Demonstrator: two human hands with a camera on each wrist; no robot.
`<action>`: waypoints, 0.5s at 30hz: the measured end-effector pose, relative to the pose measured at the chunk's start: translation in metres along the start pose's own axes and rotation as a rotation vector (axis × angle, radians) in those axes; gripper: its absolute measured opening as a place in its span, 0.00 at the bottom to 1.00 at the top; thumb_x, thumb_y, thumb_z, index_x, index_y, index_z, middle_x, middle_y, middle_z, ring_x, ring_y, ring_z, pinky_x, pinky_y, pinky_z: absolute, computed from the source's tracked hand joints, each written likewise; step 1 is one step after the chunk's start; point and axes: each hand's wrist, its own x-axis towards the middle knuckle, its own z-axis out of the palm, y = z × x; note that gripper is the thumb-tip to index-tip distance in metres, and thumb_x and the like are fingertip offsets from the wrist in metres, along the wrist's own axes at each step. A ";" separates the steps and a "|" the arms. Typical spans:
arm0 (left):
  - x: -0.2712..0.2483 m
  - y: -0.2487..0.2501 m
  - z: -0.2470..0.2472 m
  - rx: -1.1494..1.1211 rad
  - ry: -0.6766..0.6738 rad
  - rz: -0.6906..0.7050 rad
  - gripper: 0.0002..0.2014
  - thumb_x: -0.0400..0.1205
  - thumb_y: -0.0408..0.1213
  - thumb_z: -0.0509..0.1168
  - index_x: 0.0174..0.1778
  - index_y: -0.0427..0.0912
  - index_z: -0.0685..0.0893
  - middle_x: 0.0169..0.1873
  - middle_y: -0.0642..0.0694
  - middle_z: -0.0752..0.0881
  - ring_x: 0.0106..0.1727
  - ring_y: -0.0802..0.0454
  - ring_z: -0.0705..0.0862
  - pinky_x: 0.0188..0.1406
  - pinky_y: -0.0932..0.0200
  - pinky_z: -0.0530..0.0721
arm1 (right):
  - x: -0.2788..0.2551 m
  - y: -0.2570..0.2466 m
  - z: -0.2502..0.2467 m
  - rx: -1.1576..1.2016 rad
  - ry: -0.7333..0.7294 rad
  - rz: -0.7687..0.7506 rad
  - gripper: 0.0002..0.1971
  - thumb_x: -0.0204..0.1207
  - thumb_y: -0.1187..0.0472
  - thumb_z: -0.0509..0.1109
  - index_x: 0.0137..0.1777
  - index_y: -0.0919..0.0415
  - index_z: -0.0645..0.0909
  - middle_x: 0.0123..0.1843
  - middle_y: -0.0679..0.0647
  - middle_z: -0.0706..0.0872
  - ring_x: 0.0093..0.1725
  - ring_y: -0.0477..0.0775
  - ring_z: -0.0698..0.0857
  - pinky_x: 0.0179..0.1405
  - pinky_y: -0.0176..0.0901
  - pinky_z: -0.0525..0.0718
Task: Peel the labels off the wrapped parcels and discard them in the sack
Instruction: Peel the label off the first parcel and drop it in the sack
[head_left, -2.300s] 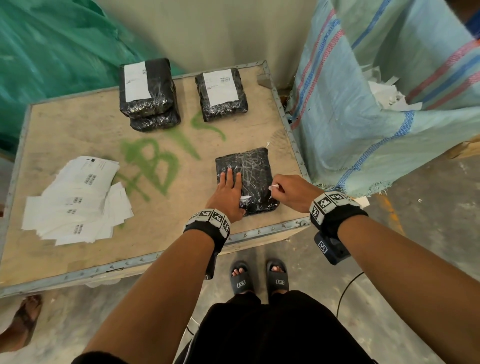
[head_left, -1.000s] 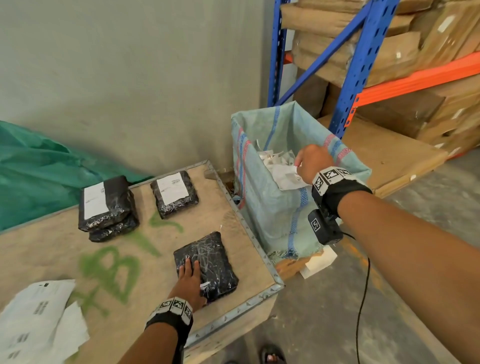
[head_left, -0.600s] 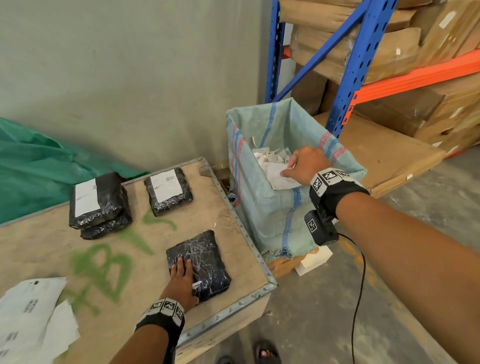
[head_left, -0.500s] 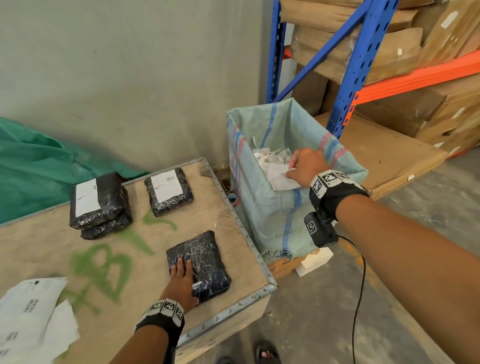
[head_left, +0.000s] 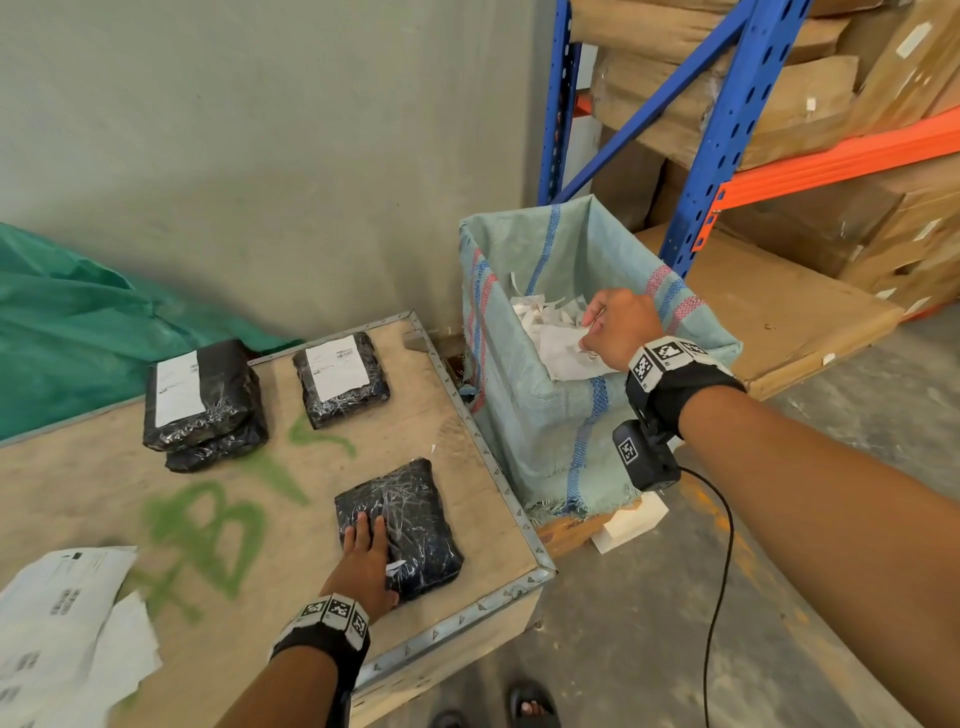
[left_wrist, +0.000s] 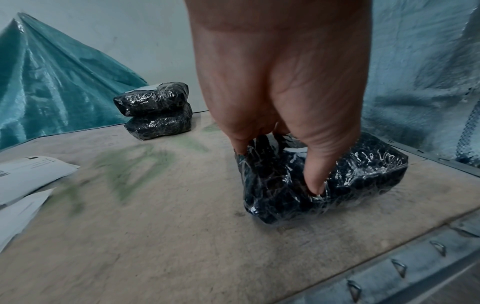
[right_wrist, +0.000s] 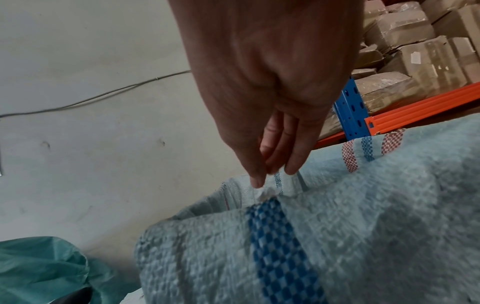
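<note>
My left hand (head_left: 366, 551) lies flat on a black film-wrapped parcel (head_left: 415, 519) at the near right corner of the wooden table (head_left: 291, 613). In the left wrist view the left hand (left_wrist: 278, 168) has its fingers on top of the parcel (left_wrist: 363, 170), with the thumb pressed into its near side. A small white bit (head_left: 395, 566) shows beside that thumb. My right hand (head_left: 597, 332) hangs over the near rim of the pale blue woven sack (head_left: 540, 426). Its fingers (right_wrist: 292, 164) point down, almost straight. A tiny white label scrap (right_wrist: 265, 193) clings at the thumb tip. Crumpled labels (head_left: 550, 332) fill the sack.
At the back of the table a labelled black parcel (head_left: 340, 379) lies alone, and two more are stacked (head_left: 202, 400) to its left. Loose white sheets (head_left: 62, 613) lie near left. A green tarp (head_left: 78, 332), blue racking (head_left: 727, 130) with cartons and a wood block (head_left: 628, 522) surround the table.
My right hand left the parcel with a scrap, swung right to the sack mouth and has stayed there, shifting slightly toward the near rim. The left hand has stayed on the parcel.
</note>
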 end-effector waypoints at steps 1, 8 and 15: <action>0.000 0.000 0.000 -0.001 0.001 0.001 0.54 0.82 0.41 0.71 0.86 0.37 0.32 0.85 0.36 0.30 0.87 0.34 0.37 0.85 0.49 0.57 | 0.000 0.001 0.001 0.000 -0.025 -0.007 0.12 0.71 0.69 0.74 0.43 0.48 0.83 0.57 0.58 0.87 0.53 0.58 0.86 0.55 0.45 0.85; 0.000 -0.003 0.002 -0.011 0.016 0.014 0.55 0.81 0.41 0.72 0.87 0.38 0.33 0.85 0.36 0.30 0.87 0.34 0.37 0.85 0.49 0.57 | -0.003 0.008 0.005 -0.025 0.026 -0.063 0.09 0.74 0.61 0.78 0.51 0.49 0.85 0.54 0.53 0.88 0.55 0.55 0.85 0.52 0.40 0.77; 0.002 -0.004 0.004 -0.011 0.030 0.023 0.55 0.81 0.42 0.72 0.87 0.38 0.32 0.85 0.36 0.30 0.87 0.34 0.37 0.86 0.48 0.56 | -0.005 0.004 0.004 -0.290 -0.102 -0.090 0.30 0.75 0.66 0.71 0.77 0.46 0.75 0.71 0.58 0.83 0.65 0.65 0.84 0.61 0.53 0.84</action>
